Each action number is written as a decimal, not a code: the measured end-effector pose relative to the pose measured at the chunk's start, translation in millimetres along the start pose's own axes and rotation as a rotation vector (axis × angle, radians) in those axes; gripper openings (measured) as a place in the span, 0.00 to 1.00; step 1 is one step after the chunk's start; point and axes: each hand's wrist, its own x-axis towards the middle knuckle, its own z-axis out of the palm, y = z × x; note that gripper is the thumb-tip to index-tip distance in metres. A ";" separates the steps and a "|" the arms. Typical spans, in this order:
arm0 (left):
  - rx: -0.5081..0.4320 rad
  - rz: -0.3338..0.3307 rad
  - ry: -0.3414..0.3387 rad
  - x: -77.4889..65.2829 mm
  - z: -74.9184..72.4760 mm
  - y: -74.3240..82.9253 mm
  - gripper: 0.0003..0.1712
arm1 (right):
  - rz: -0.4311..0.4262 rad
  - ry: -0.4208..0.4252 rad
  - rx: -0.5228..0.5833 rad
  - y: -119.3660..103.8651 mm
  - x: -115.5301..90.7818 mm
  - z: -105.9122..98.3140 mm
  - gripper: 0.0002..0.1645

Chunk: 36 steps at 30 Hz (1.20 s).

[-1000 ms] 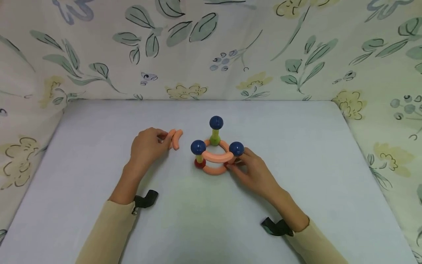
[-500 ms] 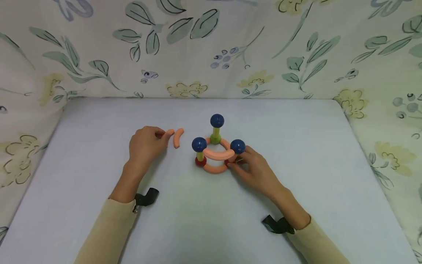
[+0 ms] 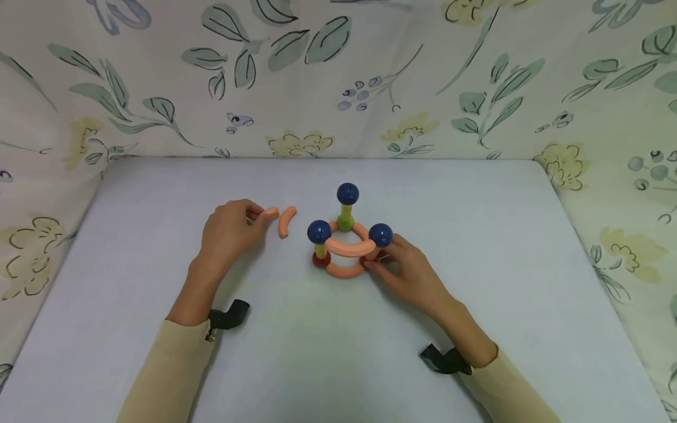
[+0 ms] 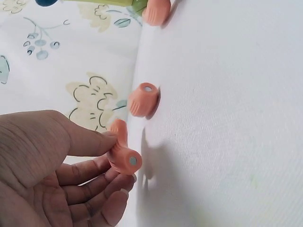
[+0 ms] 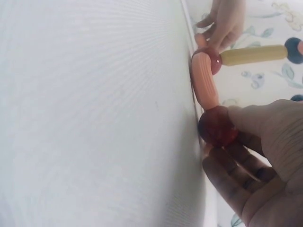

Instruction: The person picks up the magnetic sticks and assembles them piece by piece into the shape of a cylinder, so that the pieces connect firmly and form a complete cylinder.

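Observation:
My left hand [image 3: 227, 232] pinches an orange curved magnetic rod [image 4: 125, 160] between thumb and fingers, its round metal end showing in the left wrist view. A second orange curved rod [image 3: 285, 222] lies on the table just right of it. At the middle stands a magnetic ball-and-rod frame: a ring of orange curved rods [image 3: 345, 272] below, yellow uprights [image 3: 346, 212], blue balls [image 3: 319, 232] on top. One orange curved rod [image 3: 349, 247] bridges the two front blue balls. My right hand [image 3: 409, 276] grips the frame's lower right red ball [image 5: 218, 126] with thumb and fingers.
The white table [image 3: 328, 346] reaches back to a floral cloth [image 3: 317, 88] hanging behind. A green ball [image 3: 345, 222] supports the rear upright. A red ball [image 3: 321, 259] sits at the frame's front left corner. Black wrist cameras [image 3: 230, 315] jut from both wrists.
My left hand has lifted one of the two curved rods and drawn it slightly left, away from the other. My right hand keeps its grip on the frame.

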 end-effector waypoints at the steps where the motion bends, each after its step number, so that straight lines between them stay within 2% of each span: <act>1: -0.008 -0.005 -0.005 0.3 -1.3 0.0 0.29 | -0.002 0.000 0.000 0.0 0.1 -0.1 0.16; 7: -0.095 0.006 -0.043 2.2 -8.5 -2.3 0.32 | -0.001 0.003 -0.005 0.1 -0.3 -0.3 0.16; 15: -0.331 0.048 -0.218 4.5 -23.5 -5.0 0.31 | -0.005 0.015 0.006 1.6 0.1 1.4 0.17; 19: -0.398 0.052 -0.258 3.4 -26.2 1.5 0.31 | -0.017 0.020 0.009 1.6 -1.1 0.9 0.16; 25: -0.443 0.107 -0.331 7.5 -17.9 20.7 0.28 | 0.004 0.020 -0.011 5.8 -11.8 -0.4 0.16; 27: -0.447 0.131 -0.334 9.6 -17.9 28.3 0.26 | 0.008 0.016 -0.009 6.2 -13.0 -1.0 0.17; 31: -0.469 0.169 -0.296 11.5 -23.7 44.9 0.23 | -0.007 0.017 0.005 4.9 -9.3 -1.3 0.18; 36: -0.422 0.204 -0.270 6.5 -31.7 62.2 0.23 | -0.021 0.023 0.017 3.8 -2.2 0.8 0.15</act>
